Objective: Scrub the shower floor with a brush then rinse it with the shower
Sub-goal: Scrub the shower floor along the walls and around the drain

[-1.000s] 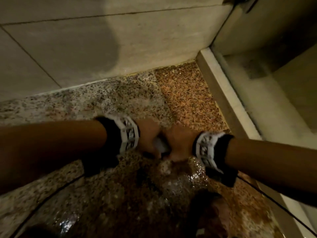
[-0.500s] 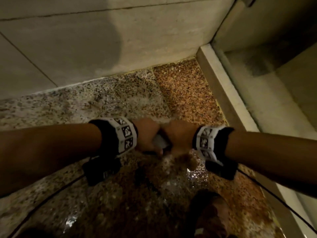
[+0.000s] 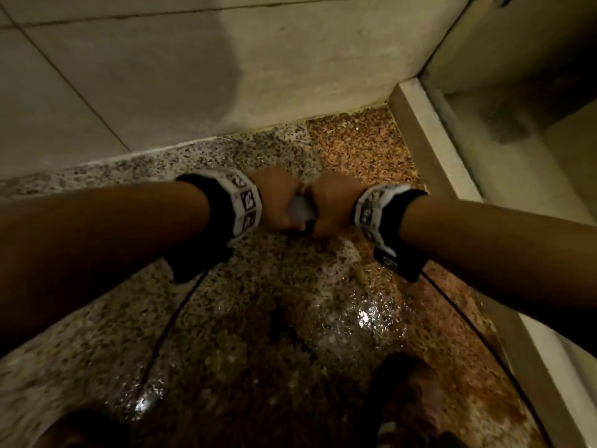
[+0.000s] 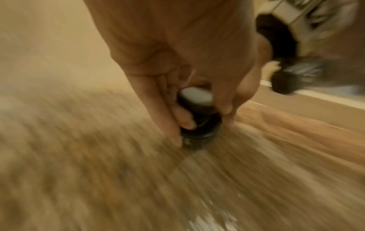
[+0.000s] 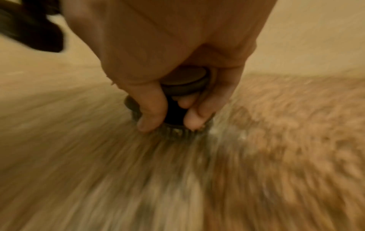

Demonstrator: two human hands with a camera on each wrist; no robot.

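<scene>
A small round scrub brush (image 3: 302, 211) with a grey top and a dark body is pressed down on the wet speckled shower floor (image 3: 245, 318). My left hand (image 3: 277, 202) grips it from the left, my right hand (image 3: 332, 205) from the right, knuckles almost touching. In the left wrist view my fingers (image 4: 175, 118) curl round the dark brush (image 4: 199, 115). In the right wrist view my thumb and fingertips (image 5: 152, 115) clamp the brush (image 5: 183, 87) just above its bristles. Both wrist views are streaked with motion blur.
A tiled wall (image 3: 161, 76) rises just beyond the brush. A raised pale curb (image 3: 429, 147) runs along the right side, with a glass panel (image 3: 517, 108) above it. Water glistens on the floor (image 3: 365, 315) nearer to me. My feet (image 3: 416, 402) stand at the bottom.
Both hands have pushed the brush forward across the floor, away from me and toward the wall. The grip is the same.
</scene>
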